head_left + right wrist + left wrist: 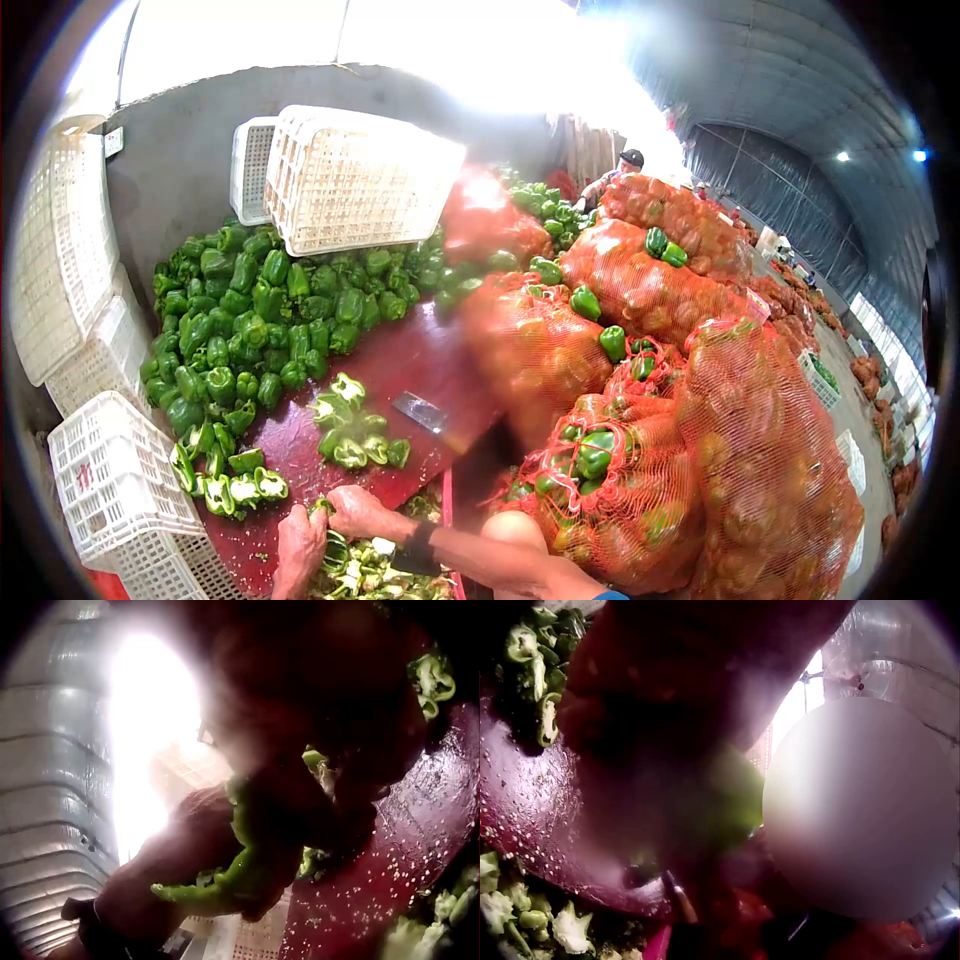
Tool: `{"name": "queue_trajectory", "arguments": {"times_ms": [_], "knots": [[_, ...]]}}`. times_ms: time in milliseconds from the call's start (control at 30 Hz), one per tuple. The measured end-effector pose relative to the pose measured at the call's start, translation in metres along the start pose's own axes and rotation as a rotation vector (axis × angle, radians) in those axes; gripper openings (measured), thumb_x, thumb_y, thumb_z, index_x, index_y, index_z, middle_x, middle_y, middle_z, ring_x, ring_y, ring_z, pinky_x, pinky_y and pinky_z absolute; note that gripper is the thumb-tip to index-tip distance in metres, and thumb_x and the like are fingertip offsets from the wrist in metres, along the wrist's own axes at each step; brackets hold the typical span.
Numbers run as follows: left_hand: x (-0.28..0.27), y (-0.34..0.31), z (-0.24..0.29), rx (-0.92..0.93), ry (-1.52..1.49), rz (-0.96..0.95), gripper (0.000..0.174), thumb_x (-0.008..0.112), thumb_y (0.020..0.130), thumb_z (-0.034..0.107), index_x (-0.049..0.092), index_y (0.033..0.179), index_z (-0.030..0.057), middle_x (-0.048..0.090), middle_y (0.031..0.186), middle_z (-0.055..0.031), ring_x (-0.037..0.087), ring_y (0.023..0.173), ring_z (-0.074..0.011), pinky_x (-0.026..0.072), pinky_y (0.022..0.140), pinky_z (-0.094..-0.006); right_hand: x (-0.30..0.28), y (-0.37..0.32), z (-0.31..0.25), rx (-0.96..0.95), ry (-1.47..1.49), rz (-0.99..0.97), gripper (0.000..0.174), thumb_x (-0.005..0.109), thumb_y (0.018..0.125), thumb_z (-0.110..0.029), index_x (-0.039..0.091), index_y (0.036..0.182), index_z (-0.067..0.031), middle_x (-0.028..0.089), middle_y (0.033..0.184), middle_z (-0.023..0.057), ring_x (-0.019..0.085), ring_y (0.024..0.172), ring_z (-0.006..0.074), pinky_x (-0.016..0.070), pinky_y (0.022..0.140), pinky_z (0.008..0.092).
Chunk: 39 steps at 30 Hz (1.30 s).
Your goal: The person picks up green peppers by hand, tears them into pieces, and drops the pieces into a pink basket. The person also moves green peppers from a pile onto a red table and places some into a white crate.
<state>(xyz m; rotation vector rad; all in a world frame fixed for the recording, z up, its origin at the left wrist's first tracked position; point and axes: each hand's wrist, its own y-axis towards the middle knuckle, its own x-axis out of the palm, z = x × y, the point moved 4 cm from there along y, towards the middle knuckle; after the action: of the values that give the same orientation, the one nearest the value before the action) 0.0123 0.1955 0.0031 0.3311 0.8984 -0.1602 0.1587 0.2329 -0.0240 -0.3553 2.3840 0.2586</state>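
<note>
Over the front edge of the dark red board [275,440], both hands come together at a green bell pepper [322,506]. My left hand [300,550] grips it from the left; in the right wrist view a curved, cut wall of the pepper [238,866] shows along that hand. Curled fingers of my right hand [362,514] meet the pepper from the other side. Close to the fingers, a pale inner piece [322,771] shows in the right wrist view. Deep shadow hides most of the right fingers. Below the hands lie pale pepper cores and scraps [365,570].
Whole green peppers [250,310] are heaped behind the board. Cut peppers lie in two groups [355,430] [235,490], near a flat metal blade [420,411]. White crates [120,480] stand at left, another crate [355,180] behind. Red mesh sacks [760,460] fill the right.
</note>
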Motion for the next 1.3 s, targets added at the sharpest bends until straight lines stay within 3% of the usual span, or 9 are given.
{"name": "queue_trajectory", "arguments": {"times_ms": [200, 367, 433, 467, 700, 967, 1167, 1200, 1300], "knots": [[-0.017, 0.012, 0.004, -0.147, -0.140, 0.013, 0.034, 0.060, 0.094, 0.029, 0.059, 0.083, -0.0041, 0.061, 0.080, -0.0307, 0.063, 0.079, -0.0502, 0.0488, 0.066, -0.0540, -0.007, -0.002, -0.009, -0.033, 0.102, 0.137, 0.039, 0.068, 0.083, -0.034, 0.057, 0.082, 0.0036, 0.062, 0.080, 0.0286, 0.062, 0.081, 0.0485, 0.0478, 0.068, 0.0545], [-0.018, 0.021, -0.011, 0.274, 0.226, 0.152, 0.014, 0.061, 0.091, 0.016, 0.060, 0.081, 0.0065, 0.049, 0.074, -0.0187, 0.057, 0.059, -0.0391, 0.0430, 0.051, -0.0506, -0.007, 0.011, -0.014, -0.046, 0.101, 0.142, 0.034, 0.066, 0.087, -0.030, 0.057, 0.088, 0.0027, 0.063, 0.080, 0.0267, 0.064, 0.078, 0.0426, 0.0485, 0.066, 0.0489], [-0.018, 0.022, -0.020, 0.251, 0.145, 0.130, 0.019, 0.061, 0.092, 0.021, 0.060, 0.082, 0.0044, 0.053, 0.072, -0.0218, 0.059, 0.061, -0.0423, 0.0444, 0.053, -0.0518, -0.012, 0.005, -0.021, -0.067, 0.222, 0.121, 0.036, 0.065, 0.090, -0.033, 0.057, 0.090, 0.0027, 0.061, 0.078, 0.0249, 0.064, 0.074, 0.0365, 0.0485, 0.065, 0.0458], [-0.031, 0.024, -0.008, -0.053, -0.064, 0.111, 0.029, 0.062, 0.093, 0.028, 0.058, 0.084, 0.0010, 0.059, 0.071, -0.0269, 0.061, 0.066, -0.0472, 0.0468, 0.057, -0.0534, -0.017, 0.003, -0.024, -0.032, 0.165, 0.062, 0.038, 0.065, 0.091, -0.034, 0.057, 0.090, 0.0024, 0.060, 0.076, 0.0234, 0.064, 0.073, 0.0320, 0.0482, 0.065, 0.0449], [-0.053, 0.020, 0.007, -0.015, -0.201, 0.090, 0.037, 0.061, 0.093, 0.033, 0.058, 0.085, -0.0027, 0.062, 0.074, -0.0311, 0.062, 0.072, -0.0508, 0.0472, 0.062, -0.0544, -0.015, 0.003, -0.038, -0.085, -0.059, 0.132, 0.035, 0.064, 0.089, -0.030, 0.053, 0.083, 0.0023, 0.060, 0.077, 0.0273, 0.062, 0.076, 0.0446, 0.0483, 0.066, 0.0505], [-0.063, 0.011, -0.020, 0.146, -0.366, 0.187, 0.022, 0.061, 0.095, 0.022, 0.061, 0.093, 0.0009, 0.060, 0.074, -0.0239, 0.061, 0.071, -0.0413, 0.0482, 0.064, -0.0442, -0.025, -0.010, -0.077, -0.325, 0.122, 0.174, 0.022, 0.059, 0.088, -0.020, 0.054, 0.089, 0.0013, 0.056, 0.078, 0.0193, 0.060, 0.074, 0.0325, 0.0486, 0.067, 0.0460], [-0.069, 0.003, -0.004, -0.006, -0.449, 0.049, 0.026, 0.062, 0.095, 0.020, 0.055, 0.083, -0.0014, 0.055, 0.067, -0.0200, 0.052, 0.060, -0.0291, 0.0448, 0.060, -0.0420, -0.012, -0.009, -0.048, -0.260, 0.082, 0.087, 0.023, 0.060, 0.087, -0.017, 0.055, 0.088, 0.0050, 0.056, 0.082, 0.0209, 0.060, 0.077, 0.0357, 0.0491, 0.070, 0.0469], [-0.069, 0.002, -0.003, 0.024, -0.449, 0.055, 0.024, 0.061, 0.095, 0.020, 0.057, 0.086, -0.0013, 0.055, 0.068, -0.0178, 0.052, 0.061, -0.0259, 0.0451, 0.060, -0.0402, -0.010, -0.012, -0.049, -0.555, -0.224, 0.077, 0.021, 0.060, 0.086, -0.014, 0.056, 0.092, 0.0054, 0.057, 0.087, 0.0204, 0.059, 0.079, 0.0364, 0.0493, 0.070, 0.0462], [-0.072, 0.006, -0.005, 0.040, -0.550, 0.000, 0.020, 0.060, 0.097, 0.018, 0.060, 0.090, -0.0009, 0.058, 0.071, -0.0107, 0.053, 0.065, -0.0185, 0.0458, 0.063, -0.0360, -0.020, -0.014, -0.048, -0.613, -0.062, 0.057, 0.016, 0.060, 0.086, -0.010, 0.057, 0.093, 0.0041, 0.057, 0.094, 0.0208, 0.059, 0.082, 0.0358, 0.0492, 0.070, 0.0465]]}}
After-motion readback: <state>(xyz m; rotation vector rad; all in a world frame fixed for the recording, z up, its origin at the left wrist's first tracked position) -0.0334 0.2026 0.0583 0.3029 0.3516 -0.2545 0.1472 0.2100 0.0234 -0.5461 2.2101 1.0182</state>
